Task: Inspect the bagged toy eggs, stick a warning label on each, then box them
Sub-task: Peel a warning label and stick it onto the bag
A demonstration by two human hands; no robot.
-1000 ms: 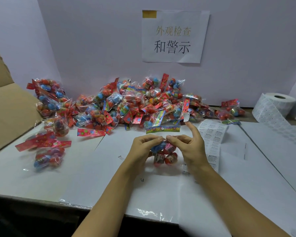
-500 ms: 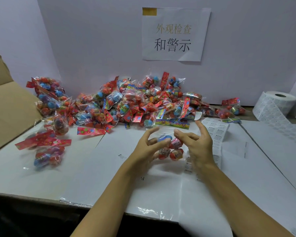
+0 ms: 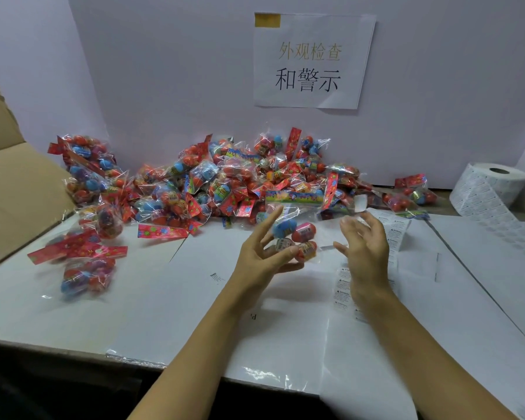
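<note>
at the far left a cardboard box point(image 3: 9, 183) lay tipped with its mouth toward the worktop point(image 3: 164, 313), likely so finished bags could be slid straight in. a few bags of toy eggs point(image 3: 85, 277) sat just beside it, apart from the main pile point(image 3: 225, 183) heaped against the back wall, which suggests a sorted group, though no label could be made out on them. in the middle, your left hand point(image 3: 261, 259) supported one bag of eggs point(image 3: 294, 237) from below and behind, thumb and fingertips curled lightly onto it, the printed header card up and the eggs facing you, a hold that leaves the clear film open for a sticker. your right hand point(image 3: 364, 247) hovered just beside the bag with fingers spread and loose, grasping nothing. whether a label clung to a fingertip was too blurred to tell. under that wrist ran a strip of warning labels point(image 3: 343, 286), fed from the label roll point(image 3: 491, 189) at the far right, within reach of the hand that peels.
</note>
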